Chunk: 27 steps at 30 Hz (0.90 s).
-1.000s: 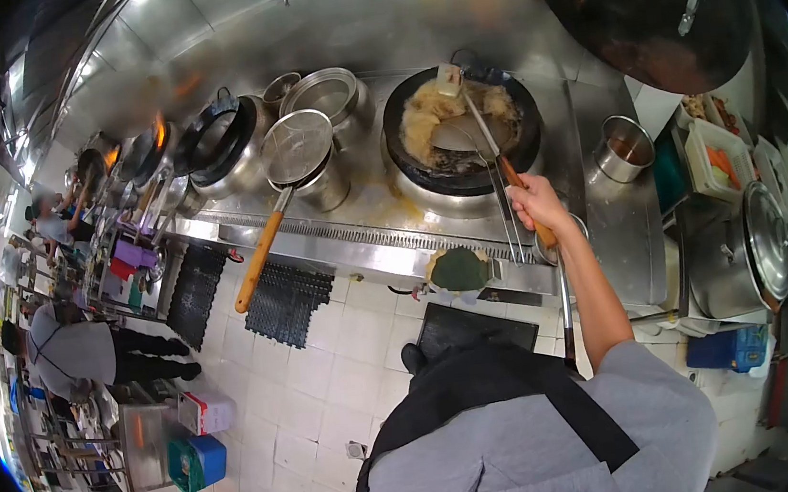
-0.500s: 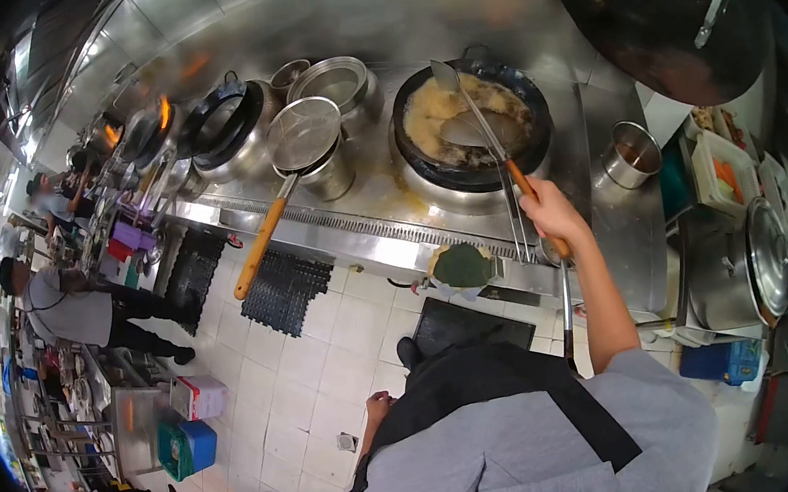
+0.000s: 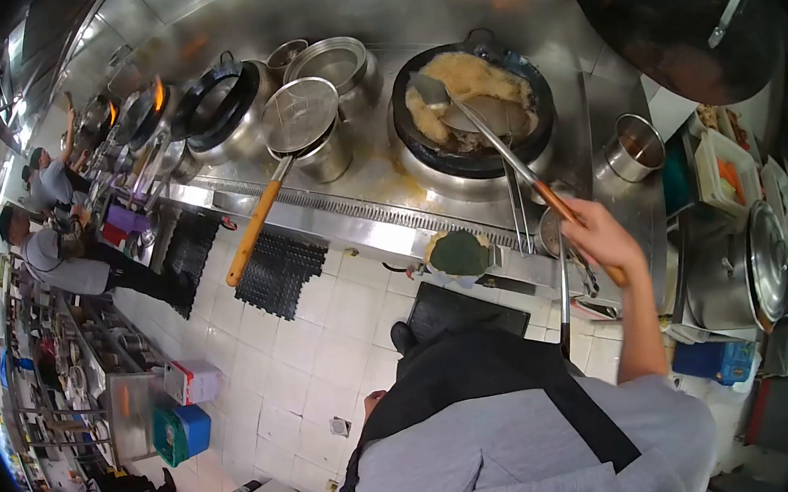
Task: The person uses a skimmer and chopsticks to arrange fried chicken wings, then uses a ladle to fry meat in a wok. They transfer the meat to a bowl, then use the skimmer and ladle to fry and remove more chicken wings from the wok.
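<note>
My right hand (image 3: pixel 603 241) is closed around the wooden handle of a long metal spatula (image 3: pixel 496 142). The spatula's blade rests at the left part of a black wok (image 3: pixel 409 137), in foaming yellowish oil (image 3: pixel 487 71). A round strainer lies partly sunk in that oil. Only a bit of my left hand (image 3: pixel 373 402) shows beside the black apron, down at my side; its fingers are mostly hidden. Metal tongs (image 3: pixel 516 209) lean at the front of the wok.
Left of the wok, a strainer (image 3: pixel 300 114) with a wooden handle rests on a steel pot (image 3: pixel 326 160). A metal cup (image 3: pixel 633 148) stands at right. A large wok (image 3: pixel 668 15) hangs upper right. Co-workers (image 3: pixel 57 257) stand far left, near flames.
My right hand has moved right and down, and the spatula's blade has dropped lower in the wok. My left hand shows less now. A co-worker at far left has an arm raised.
</note>
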Available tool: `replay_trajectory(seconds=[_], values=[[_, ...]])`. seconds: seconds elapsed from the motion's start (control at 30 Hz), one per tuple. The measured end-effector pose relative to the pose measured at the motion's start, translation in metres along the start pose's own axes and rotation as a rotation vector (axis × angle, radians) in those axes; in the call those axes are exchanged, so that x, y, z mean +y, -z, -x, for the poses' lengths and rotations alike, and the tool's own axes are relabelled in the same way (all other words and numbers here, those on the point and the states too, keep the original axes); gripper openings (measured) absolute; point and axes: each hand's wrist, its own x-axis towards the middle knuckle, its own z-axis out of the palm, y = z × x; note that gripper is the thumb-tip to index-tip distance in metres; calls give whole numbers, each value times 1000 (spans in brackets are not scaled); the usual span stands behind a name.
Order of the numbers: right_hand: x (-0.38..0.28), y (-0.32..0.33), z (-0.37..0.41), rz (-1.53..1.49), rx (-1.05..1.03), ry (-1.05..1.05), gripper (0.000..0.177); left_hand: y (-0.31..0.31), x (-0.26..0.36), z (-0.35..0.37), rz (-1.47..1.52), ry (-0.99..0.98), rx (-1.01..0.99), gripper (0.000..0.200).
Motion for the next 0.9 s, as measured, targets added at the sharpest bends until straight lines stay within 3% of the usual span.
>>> replay_trajectory(seconds=[0.1,0.2,0.3,0.37,0.47,0.5,0.63,0.8,0.83,0.87,0.9], values=[[-15,16,44,151,-50,-166,47,-2,-5,3,32,37,-4,17],[-14,10,58,518,-5,-77,51,-1,-12,-5,-59,-28,-39,15],[-5,-8,23,520,24,-63,55,-5,5,-12,-76,-12,-76,15],[35,-26,-19,436,131,126,54,-11,35,-8,-30,31,-108,16],[37,-51,-62,263,180,24,52,-19,105,6,65,114,-136,16],[48,-58,-76,199,227,38,52,-22,131,14,-81,124,-109,22],[41,-60,-83,-16,311,59,52,-19,146,-3,135,39,-95,26],[13,-19,-38,-25,175,21,52,-20,120,26,17,-55,-3,26],[13,-15,-35,-32,156,7,51,-14,84,14,-232,-150,40,29],[14,-13,-32,-42,141,-12,50,-11,19,-26,-254,-219,-1,36],[17,-15,-40,3,117,1,48,-8,1,-18,-304,-195,8,36]])
